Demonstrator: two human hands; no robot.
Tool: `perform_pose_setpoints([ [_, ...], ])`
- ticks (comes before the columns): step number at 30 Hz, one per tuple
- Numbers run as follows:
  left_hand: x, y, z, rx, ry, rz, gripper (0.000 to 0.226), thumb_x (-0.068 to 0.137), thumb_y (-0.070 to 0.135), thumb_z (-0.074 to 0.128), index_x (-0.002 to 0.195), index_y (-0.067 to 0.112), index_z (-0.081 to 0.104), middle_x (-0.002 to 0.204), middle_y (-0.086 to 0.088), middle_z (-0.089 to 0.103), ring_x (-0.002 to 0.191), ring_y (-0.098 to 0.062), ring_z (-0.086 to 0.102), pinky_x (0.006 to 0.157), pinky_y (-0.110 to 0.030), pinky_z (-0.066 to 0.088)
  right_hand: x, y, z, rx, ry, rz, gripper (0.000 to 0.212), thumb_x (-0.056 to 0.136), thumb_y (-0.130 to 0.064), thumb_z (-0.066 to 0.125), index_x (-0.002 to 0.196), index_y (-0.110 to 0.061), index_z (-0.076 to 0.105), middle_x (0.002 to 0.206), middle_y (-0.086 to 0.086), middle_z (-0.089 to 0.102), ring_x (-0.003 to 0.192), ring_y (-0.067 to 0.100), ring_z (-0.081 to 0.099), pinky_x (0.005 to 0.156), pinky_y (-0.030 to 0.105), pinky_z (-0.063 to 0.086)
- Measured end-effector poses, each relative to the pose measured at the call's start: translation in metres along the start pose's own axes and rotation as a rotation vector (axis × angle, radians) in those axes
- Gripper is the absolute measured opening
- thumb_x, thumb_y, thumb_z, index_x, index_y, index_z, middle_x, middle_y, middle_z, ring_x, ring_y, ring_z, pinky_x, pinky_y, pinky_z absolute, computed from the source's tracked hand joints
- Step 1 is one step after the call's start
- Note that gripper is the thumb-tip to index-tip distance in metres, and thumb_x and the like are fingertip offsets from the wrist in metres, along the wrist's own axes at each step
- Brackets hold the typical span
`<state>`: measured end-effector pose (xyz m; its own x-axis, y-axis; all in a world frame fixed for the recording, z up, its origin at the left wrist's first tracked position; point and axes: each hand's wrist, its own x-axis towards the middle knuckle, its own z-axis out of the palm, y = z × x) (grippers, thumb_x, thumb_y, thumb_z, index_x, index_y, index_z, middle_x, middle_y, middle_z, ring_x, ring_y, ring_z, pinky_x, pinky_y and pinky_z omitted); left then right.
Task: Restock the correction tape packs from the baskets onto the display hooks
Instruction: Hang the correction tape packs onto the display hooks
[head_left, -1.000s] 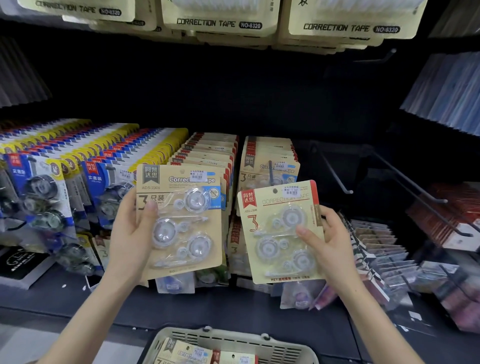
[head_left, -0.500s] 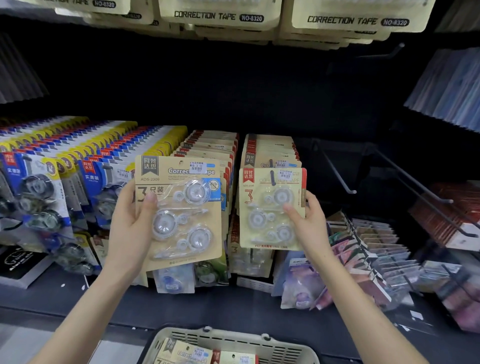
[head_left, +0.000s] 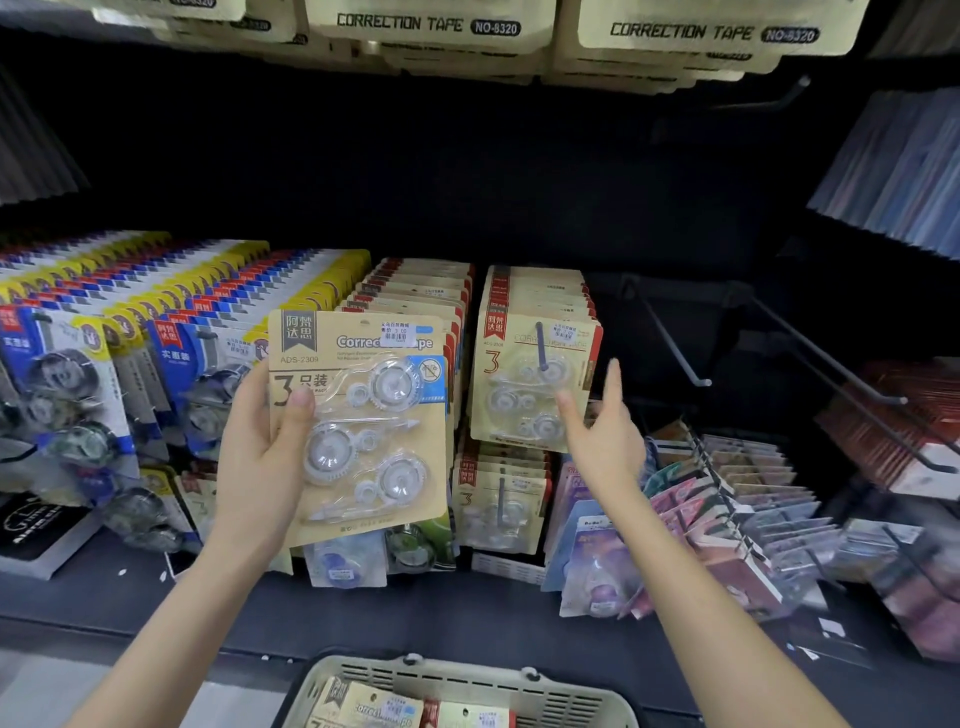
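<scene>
My left hand (head_left: 262, 457) grips a tan correction tape pack (head_left: 363, 415) with a blue corner, held upright in front of the middle row of hanging packs. A red-edged correction tape pack (head_left: 535, 384) now hangs at the front of its display hook (head_left: 541, 347), whose tip pokes through the card. My right hand (head_left: 602, 436) hovers just right of that pack with fingers spread and holds nothing. A beige basket (head_left: 519, 691) at the bottom edge holds more packs (head_left: 384, 706).
Blue and yellow tape packs (head_left: 156, 322) fill the hooks on the left. Two bare hooks (head_left: 675, 343) stick out to the right. Fanned card packs (head_left: 727, 519) lean at the lower right. Large correction tape cards (head_left: 426, 26) hang overhead. A dark shelf ledge (head_left: 467, 618) runs below.
My right hand pushed the red-edged pack onto the hook and let go, fingers now spread beside it. My left hand still holds its pack in about the same place.
</scene>
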<state>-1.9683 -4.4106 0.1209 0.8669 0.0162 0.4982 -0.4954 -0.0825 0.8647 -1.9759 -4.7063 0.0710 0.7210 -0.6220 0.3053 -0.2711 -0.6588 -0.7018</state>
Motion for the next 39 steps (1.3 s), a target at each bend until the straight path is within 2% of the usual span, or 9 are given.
perform_pose_setpoints([
  [3, -0.011, 0.005, 0.002, -0.089, -0.008, 0.005, 0.023, 0.101, 0.025, 0.049, 0.123, 0.03, 0.055, 0.115, 0.014, 0.068, 0.111, -0.008, 0.062, 0.093, -0.021, 0.049, -0.036, -0.013, -0.018, 0.208, 0.062, -0.031, 0.056, 0.094, -0.052, 0.053, 0.142, -0.023, 0.043, 0.102, -0.008, 0.065, 0.093, 0.012, 0.064, 0.077, 0.032, 0.045],
  [5, -0.023, 0.008, 0.01, -0.17, -0.059, -0.008, 0.026, 0.098, 0.022, 0.047, 0.122, 0.029, 0.054, 0.112, 0.016, 0.07, 0.107, -0.003, 0.064, 0.09, -0.018, 0.05, -0.066, -0.031, -0.032, 0.517, -0.139, -0.069, 0.038, 0.09, -0.048, 0.056, 0.121, -0.027, 0.055, 0.092, -0.011, 0.068, 0.087, 0.002, 0.065, 0.079, 0.026, 0.047],
  [8, -0.045, 0.006, 0.03, -0.178, -0.171, -0.005, 0.027, 0.1, 0.019, 0.05, 0.127, 0.023, 0.051, 0.113, 0.018, 0.069, 0.102, 0.001, 0.063, 0.089, -0.014, 0.048, -0.091, -0.05, -0.042, 0.896, -0.468, -0.057, 0.037, 0.081, -0.035, 0.061, 0.116, -0.023, 0.058, 0.097, -0.01, 0.075, 0.092, 0.005, 0.07, 0.08, 0.023, 0.056],
  [12, -0.053, -0.002, 0.046, -0.079, -0.289, -0.01, 0.035, 0.097, 0.043, 0.047, 0.131, 0.048, 0.046, 0.124, 0.024, 0.062, 0.114, 0.0, 0.059, 0.098, -0.02, 0.045, -0.092, -0.048, -0.044, 1.03, -0.444, -0.043, 0.042, 0.079, -0.024, 0.068, 0.12, -0.015, 0.061, 0.114, 0.002, 0.073, 0.109, 0.02, 0.068, 0.092, 0.034, 0.055],
  [17, -0.025, -0.015, 0.035, 0.558, -0.176, 0.271, 0.059, 0.095, 0.05, 0.041, 0.144, 0.018, 0.043, 0.137, -0.007, 0.051, 0.122, -0.025, 0.052, 0.101, -0.038, 0.039, -0.078, -0.031, -0.054, 0.945, -0.273, -0.093, 0.036, 0.087, -0.02, 0.067, 0.122, -0.014, 0.059, 0.115, 0.001, 0.071, 0.107, 0.017, 0.068, 0.079, 0.027, 0.055],
  [22, 0.007, -0.027, 0.034, 0.849, -0.115, 0.408, 0.061, 0.095, 0.051, 0.04, 0.147, 0.018, 0.041, 0.15, -0.025, 0.036, 0.138, -0.044, 0.034, 0.108, -0.057, 0.032, -0.061, -0.027, -0.059, 0.83, -0.146, -0.083, 0.027, 0.092, -0.013, 0.065, 0.119, -0.016, 0.061, 0.11, -0.004, 0.072, 0.102, 0.011, 0.068, 0.082, 0.026, 0.054],
  [27, 0.025, -0.042, 0.043, 0.943, -0.168, 0.443, 0.065, 0.09, 0.055, 0.043, 0.147, 0.024, 0.037, 0.153, -0.027, 0.031, 0.143, -0.046, 0.027, 0.111, -0.06, 0.027, -0.052, -0.025, -0.054, 0.786, -0.133, -0.08, 0.028, 0.093, -0.017, 0.066, 0.119, -0.025, 0.06, 0.111, -0.008, 0.07, 0.103, 0.008, 0.067, 0.092, 0.034, 0.055],
  [30, 0.029, -0.048, 0.047, 0.947, -0.149, 0.484, 0.066, 0.089, 0.045, 0.064, 0.146, 0.024, 0.039, 0.151, -0.029, 0.034, 0.14, -0.048, 0.03, 0.109, -0.063, 0.031, -0.048, -0.023, -0.048, 0.792, -0.12, -0.082, 0.033, 0.092, -0.019, 0.068, 0.119, -0.033, 0.057, 0.115, -0.008, 0.069, 0.105, 0.008, 0.066, 0.091, 0.032, 0.054],
  [39, 0.032, -0.059, 0.047, 0.994, -0.149, 0.52, 0.087, 0.075, 0.037, 0.082, 0.147, 0.025, 0.035, 0.15, -0.028, 0.036, 0.139, -0.048, 0.032, 0.106, -0.063, 0.034, -0.008, -0.02, -0.009, 0.623, -0.028, -0.08, 0.051, 0.097, -0.031, 0.059, 0.144, -0.026, 0.041, 0.111, -0.03, 0.059, 0.1, -0.015, 0.058, 0.082, 0.012, 0.045],
])
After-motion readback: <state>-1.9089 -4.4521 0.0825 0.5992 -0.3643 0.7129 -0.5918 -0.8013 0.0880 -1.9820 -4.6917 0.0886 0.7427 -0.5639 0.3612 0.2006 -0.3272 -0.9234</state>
